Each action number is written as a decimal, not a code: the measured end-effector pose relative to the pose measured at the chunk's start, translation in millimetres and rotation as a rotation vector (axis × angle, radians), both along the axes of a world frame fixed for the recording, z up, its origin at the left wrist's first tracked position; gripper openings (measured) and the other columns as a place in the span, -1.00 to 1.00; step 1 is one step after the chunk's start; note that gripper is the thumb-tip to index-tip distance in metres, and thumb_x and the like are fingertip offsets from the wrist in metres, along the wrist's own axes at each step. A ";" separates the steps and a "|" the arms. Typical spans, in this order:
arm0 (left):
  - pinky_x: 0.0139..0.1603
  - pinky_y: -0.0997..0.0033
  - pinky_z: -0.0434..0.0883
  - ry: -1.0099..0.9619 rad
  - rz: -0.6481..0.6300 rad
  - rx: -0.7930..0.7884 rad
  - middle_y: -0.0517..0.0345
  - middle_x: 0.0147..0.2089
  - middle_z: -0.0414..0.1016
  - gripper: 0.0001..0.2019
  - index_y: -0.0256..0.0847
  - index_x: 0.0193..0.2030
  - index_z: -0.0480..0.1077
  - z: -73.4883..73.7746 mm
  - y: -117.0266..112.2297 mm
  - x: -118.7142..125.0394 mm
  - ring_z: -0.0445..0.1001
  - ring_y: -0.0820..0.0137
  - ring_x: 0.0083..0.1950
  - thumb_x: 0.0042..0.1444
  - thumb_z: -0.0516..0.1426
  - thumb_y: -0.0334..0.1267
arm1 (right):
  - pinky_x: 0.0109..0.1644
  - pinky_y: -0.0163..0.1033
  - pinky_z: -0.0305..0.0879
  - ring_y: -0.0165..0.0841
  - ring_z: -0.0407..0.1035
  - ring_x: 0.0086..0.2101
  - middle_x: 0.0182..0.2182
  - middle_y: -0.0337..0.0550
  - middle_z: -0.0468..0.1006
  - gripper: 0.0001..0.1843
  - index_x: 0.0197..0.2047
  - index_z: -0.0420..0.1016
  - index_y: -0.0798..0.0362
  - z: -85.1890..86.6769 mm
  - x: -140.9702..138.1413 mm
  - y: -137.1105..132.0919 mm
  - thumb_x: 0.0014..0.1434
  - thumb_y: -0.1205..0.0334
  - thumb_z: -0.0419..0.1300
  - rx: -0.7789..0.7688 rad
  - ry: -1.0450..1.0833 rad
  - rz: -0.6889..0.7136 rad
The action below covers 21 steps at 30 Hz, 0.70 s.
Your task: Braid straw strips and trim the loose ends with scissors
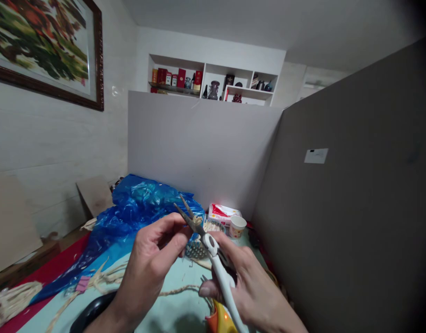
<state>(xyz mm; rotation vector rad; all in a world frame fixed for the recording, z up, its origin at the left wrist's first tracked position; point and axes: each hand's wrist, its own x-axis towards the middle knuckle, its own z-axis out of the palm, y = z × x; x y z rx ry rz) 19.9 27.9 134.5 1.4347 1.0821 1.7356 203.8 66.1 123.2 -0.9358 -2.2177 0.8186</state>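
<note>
My right hand grips a pair of scissors with white handles, its blades parted and pointing up and left. Close to the blades, my left hand is closed, thumb against the curled fingers; what it pinches is hidden. A small straw-coloured bit shows right at the blades; I cannot tell whether they touch it. Below the hands, a braided straw cord crosses the pale green table top. Loose straw strands and a pink clip lie left of my left hand.
Blue plastic sheeting is heaped at the back left. A patterned basket, a paper cup and a tissue pack stand behind the hands. A yellow-orange object sits at the front. Grey partitions rise behind and right.
</note>
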 end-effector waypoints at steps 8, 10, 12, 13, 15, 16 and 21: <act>-0.53 0.51 0.15 0.007 0.052 -0.050 0.28 -0.53 0.29 -0.83 -0.18 -0.30 0.60 0.5 2.7 -1.4 0.14 0.48 -0.51 0.11 0.23 -0.16 | -0.38 -0.33 0.00 -0.43 0.05 -0.44 -0.50 -0.40 0.19 -0.59 -0.22 0.36 -0.02 -11.9 -7.1 4.5 0.07 -0.07 0.40 0.012 0.011 -0.008; -0.52 0.53 0.14 0.021 0.040 -0.052 0.29 -0.53 0.30 -0.84 -0.17 -0.30 0.61 -0.8 4.5 -3.8 0.13 0.49 -0.51 0.12 0.22 -0.17 | -0.38 -0.33 0.00 -0.43 0.06 -0.43 -0.49 -0.40 0.19 -0.60 -0.23 0.36 -0.01 -11.9 -7.9 5.4 0.08 -0.08 0.39 -0.031 0.033 0.013; -0.52 0.54 0.13 0.024 0.037 -0.057 0.30 -0.52 0.30 -0.85 -0.16 -0.30 0.61 -2.5 5.8 -5.8 0.11 0.51 -0.50 0.14 0.23 -0.17 | -0.40 -0.32 -0.03 -0.44 0.02 -0.45 -0.51 -0.41 0.13 -0.57 -0.26 0.34 0.01 -10.5 -9.3 5.9 0.07 -0.11 0.40 -0.088 0.077 0.055; -0.51 0.55 0.13 0.024 0.033 -0.063 0.29 -0.51 0.31 -0.85 -0.15 -0.30 0.61 -3.5 6.3 -6.7 0.12 0.51 -0.49 0.15 0.23 -0.17 | -0.41 -0.32 -0.04 -0.45 0.01 -0.46 -0.52 -0.42 0.11 -0.54 -0.28 0.33 0.01 -9.6 -10.1 5.9 0.05 -0.12 0.40 -0.117 0.101 0.074; -0.50 0.56 0.14 0.012 0.019 -0.072 0.28 -0.48 0.35 -0.85 -0.15 -0.29 0.61 -5.6 6.6 -7.8 0.14 0.50 -0.47 0.16 0.23 -0.17 | -0.42 -0.32 -0.04 -0.46 -0.01 -0.48 -0.53 -0.42 0.09 -0.52 -0.29 0.32 0.01 -8.6 -11.2 5.6 0.03 -0.15 0.41 -0.160 0.126 0.100; -0.49 0.56 0.15 0.003 0.013 -0.079 0.27 -0.46 0.37 -0.85 -0.15 -0.28 0.60 -6.7 6.6 -8.0 0.15 0.50 -0.46 0.16 0.23 -0.17 | -0.43 -0.32 -0.03 -0.46 -0.01 -0.48 -0.53 -0.42 0.11 -0.51 -0.29 0.32 0.01 -8.6 -11.5 5.2 0.03 -0.15 0.42 -0.167 0.127 0.105; -0.47 0.58 0.16 -0.073 0.008 -0.050 0.32 -0.48 0.32 -0.89 -0.11 -0.26 0.58 -8.9 5.9 -8.2 0.13 0.50 -0.46 0.18 0.24 -0.18 | -0.44 -0.32 -0.01 -0.42 0.05 -0.48 -0.53 -0.39 0.22 -0.48 -0.16 0.38 -0.06 -10.9 -10.2 2.1 0.00 -0.19 0.42 -0.123 0.087 0.061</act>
